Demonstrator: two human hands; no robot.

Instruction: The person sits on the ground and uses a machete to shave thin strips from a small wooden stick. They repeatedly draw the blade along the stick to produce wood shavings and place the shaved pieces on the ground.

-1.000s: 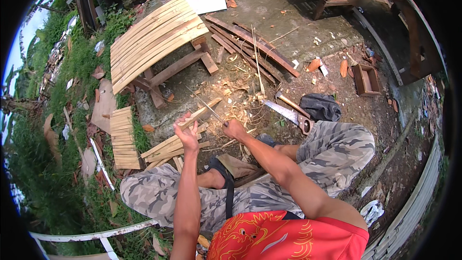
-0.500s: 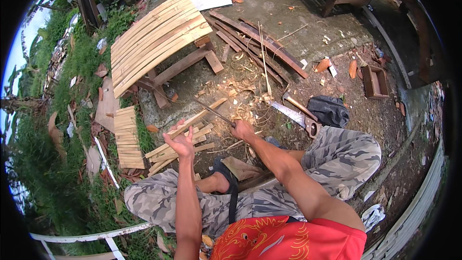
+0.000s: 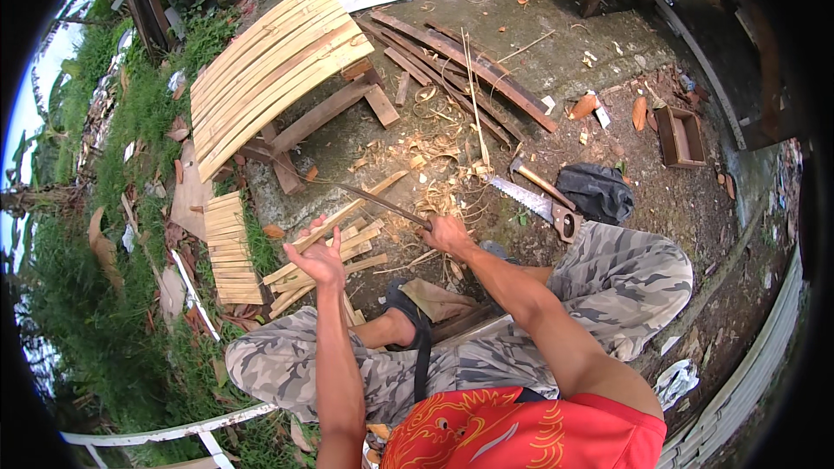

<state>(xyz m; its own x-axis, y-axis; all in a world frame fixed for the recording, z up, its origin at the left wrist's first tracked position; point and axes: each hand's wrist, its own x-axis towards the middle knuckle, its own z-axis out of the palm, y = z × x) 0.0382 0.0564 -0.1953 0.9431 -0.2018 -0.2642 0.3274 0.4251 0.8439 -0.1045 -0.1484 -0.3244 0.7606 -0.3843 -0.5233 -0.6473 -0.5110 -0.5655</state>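
Observation:
My left hand [image 3: 320,255] is turned palm up. A pale bamboo slat [image 3: 369,197] rests in it, between the thumb and the raised fingers, and slants up to the right. My right hand [image 3: 447,234] is closed around the grip of a long, narrow, dark-bladed knife [image 3: 382,202]. Its blade points up and left and crosses over the slat. Beside my left hand, several cut bamboo slats [image 3: 352,267] lie loosely stacked on the ground. Curled shavings [image 3: 439,195] are heaped beyond my right hand.
Right of the shavings lie a handsaw [image 3: 530,201], a hammer [image 3: 543,181] and a black bag [image 3: 595,193]. A bamboo-topped bench [image 3: 278,69] stands far left, near dark planks [image 3: 460,61]. A small slatted panel [image 3: 230,247] lies left; a wooden box [image 3: 680,136] sits right.
My left hand has moved slightly left with the slat. The knife has shifted a little, its blade still lying across the slat. The whole view has tilted slightly.

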